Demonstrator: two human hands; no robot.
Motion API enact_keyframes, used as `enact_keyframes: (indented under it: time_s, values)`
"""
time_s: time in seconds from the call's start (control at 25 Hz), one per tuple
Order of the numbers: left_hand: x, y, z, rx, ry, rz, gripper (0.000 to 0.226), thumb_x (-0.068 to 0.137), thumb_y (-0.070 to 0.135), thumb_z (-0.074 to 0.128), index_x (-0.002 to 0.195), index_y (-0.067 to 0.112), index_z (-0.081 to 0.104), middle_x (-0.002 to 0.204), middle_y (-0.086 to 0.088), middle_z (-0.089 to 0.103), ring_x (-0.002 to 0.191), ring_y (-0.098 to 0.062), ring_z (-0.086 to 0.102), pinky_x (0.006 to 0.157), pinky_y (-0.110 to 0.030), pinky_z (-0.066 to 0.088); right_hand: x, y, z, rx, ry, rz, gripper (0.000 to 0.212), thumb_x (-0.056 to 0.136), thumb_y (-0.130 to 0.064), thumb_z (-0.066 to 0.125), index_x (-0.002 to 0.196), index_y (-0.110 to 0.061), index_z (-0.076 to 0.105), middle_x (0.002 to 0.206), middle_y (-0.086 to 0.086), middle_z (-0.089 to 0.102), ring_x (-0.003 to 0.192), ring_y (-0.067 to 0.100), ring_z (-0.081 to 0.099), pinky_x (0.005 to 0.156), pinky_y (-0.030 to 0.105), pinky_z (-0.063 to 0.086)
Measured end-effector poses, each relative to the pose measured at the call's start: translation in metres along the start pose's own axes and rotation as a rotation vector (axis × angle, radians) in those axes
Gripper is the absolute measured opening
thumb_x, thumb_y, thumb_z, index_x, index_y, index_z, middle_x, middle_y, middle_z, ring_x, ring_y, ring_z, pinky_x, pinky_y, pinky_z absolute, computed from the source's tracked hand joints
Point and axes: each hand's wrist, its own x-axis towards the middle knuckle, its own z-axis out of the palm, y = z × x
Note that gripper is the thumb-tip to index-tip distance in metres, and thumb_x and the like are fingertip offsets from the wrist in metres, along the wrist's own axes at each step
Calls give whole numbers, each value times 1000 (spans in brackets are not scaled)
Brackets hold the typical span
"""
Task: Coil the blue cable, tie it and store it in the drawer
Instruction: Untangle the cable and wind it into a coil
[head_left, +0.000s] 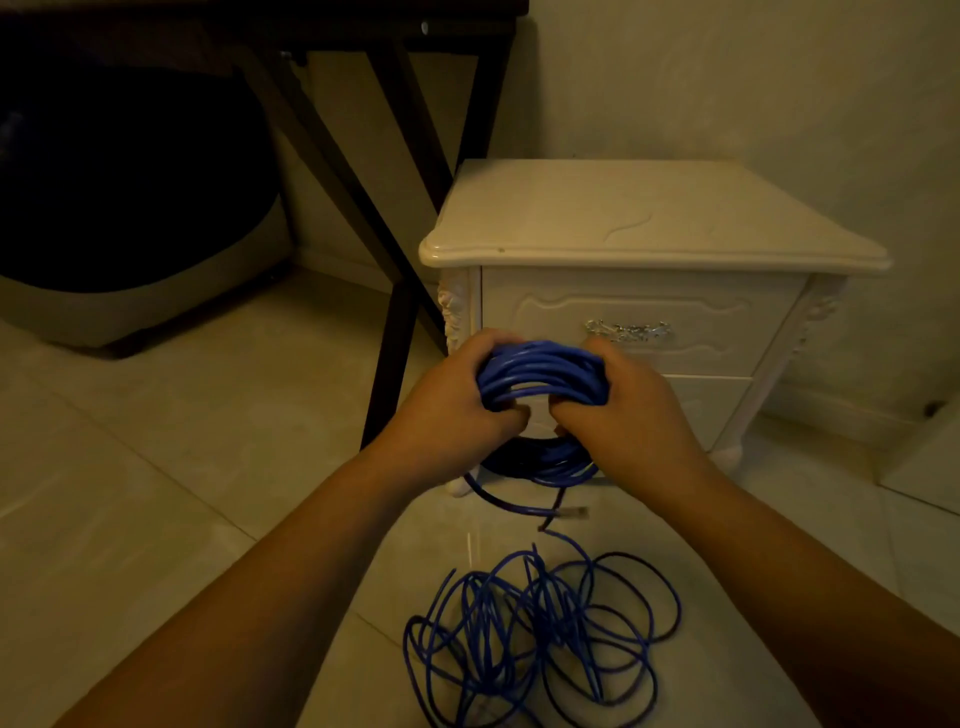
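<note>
Hands — left hand (452, 400) and right hand (623, 400) — grip a part-wound blue cable (540, 371) coil; loose loops on the floor, untied, drawer (634, 327) closed.

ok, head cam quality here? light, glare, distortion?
Head view: dim, yellowish light; space under the table nearly black; coil reads clearly blue; small glints on the drawer handle; mild wide-angle stretch toward the frame borders; no obvious motion blur.

The left hand (447, 400) and right hand (623, 408) cover parts of the coil (540, 370); the loose cable (540, 639) runs off the bottom edge.
</note>
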Motion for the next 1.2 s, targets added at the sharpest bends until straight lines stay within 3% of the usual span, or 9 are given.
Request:
enact_keyframes:
  time_s: [0.2, 0.32, 0.52, 0.68, 0.8, 0.88, 1.0, 1.08, 1.2]
  values:
    - [-1, -2, -1, 233, -25, 143, 33, 81, 6, 70, 105, 27, 61, 83, 6, 65, 73, -5, 61, 68, -25, 52, -1, -2, 3, -244, -97, -164, 14, 82, -20, 64, 87, -25, 52, 69, -8, 55, 60, 6, 53, 54, 16, 41]
    - [-2, -4, -5, 255, -11, 114, 21, 83, 12, 68, 99, 26, 67, 80, 6, 67, 70, -6, 61, 69, -32, 53, 1, 1, 0, -340, -131, -200, 12, 81, -33, 62, 88, -28, 54, 70, -6, 58, 61, 9, 55, 59, 26, 46]
    - [-3, -3, -9, 170, 27, 55, 24, 81, 10, 71, 92, 31, 66, 79, 4, 67, 65, -6, 61, 62, -32, 55, 1, -3, -8, 42, -288, -94, 39, 75, -59, 56, 95, -25, 63, 77, -2, 68, 68, 7, 64, 64, 23, 54]
    - [0, -3, -14, 133, 124, -19, 28, 84, 9, 69, 86, 36, 63, 78, 5, 66, 66, -9, 61, 62, -28, 52, 2, -6, -18, 100, -291, 10, 44, 75, -62, 42, 93, -28, 63, 64, -9, 60, 53, -3, 53, 51, 12, 41]
    - [0, -1, -14, -11, 211, -109, 27, 87, 8, 66, 85, 34, 62, 80, -1, 65, 68, -16, 60, 53, -21, 50, -6, 1, -8, 162, -322, 141, 54, 72, -75, 30, 95, -35, 59, 67, -7, 59, 52, 0, 52, 54, 21, 44]
    - [1, 0, -11, -75, 284, -131, 24, 88, 8, 65, 88, 33, 62, 83, -4, 65, 71, -20, 61, 51, -20, 50, -12, 1, 0, 384, -381, 231, 65, 71, -81, 38, 115, -36, 56, 84, -4, 66, 64, 4, 62, 59, 28, 51]
    - [2, 0, -8, -134, 379, -153, 28, 88, 5, 64, 88, 33, 62, 84, -5, 66, 73, -28, 63, 61, -38, 55, -13, -3, 0, 442, -443, 274, 71, 72, -60, 64, 134, -43, 37, 107, -6, 64, 91, 10, 67, 68, 35, 59]
    - [1, 2, -4, -284, 382, -189, 29, 88, 4, 62, 91, 33, 63, 76, -2, 63, 64, -23, 59, 54, -32, 52, -14, -3, 6, 519, -413, 377, 62, 75, -39, 72, 131, -35, 44, 112, 2, 66, 96, 19, 69, 71, 40, 59]
    - [-3, 6, 8, -505, 353, -258, 24, 90, 4, 59, 106, 21, 64, 63, 4, 51, 55, -12, 48, 54, -26, 43, -17, -2, 24, 810, -184, 499, 30, 85, -15, 66, 114, -16, 60, 98, 12, 72, 86, 27, 72, 67, 43, 59]
